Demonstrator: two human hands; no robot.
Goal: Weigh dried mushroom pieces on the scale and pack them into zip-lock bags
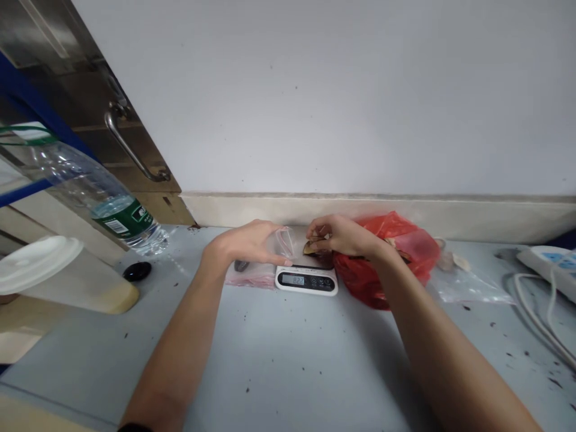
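Observation:
My left hand (252,243) curves its thumb and fingers around the mouth of a small clear zip bag (284,243) with a red line along its edge. A white digital scale (306,292) is just below and beside the bag, its lit display too blurred to read surely. Above the scale's plate, my right hand (337,235) pinches a brown, dried-looking slice (308,248) close to the bag. A red plastic bag (418,255) stands open under my right wrist, brown pieces partly showing inside. More flat zip bags (249,276) lie beneath my left hand.
On the left are a large water bottle (123,219), a lidded plastic tub (76,282) and a black round cap (137,271). Another clear bag (472,285) lies right of the red one, near a white power strip (549,264) and cables. A white wall (342,108) rises behind.

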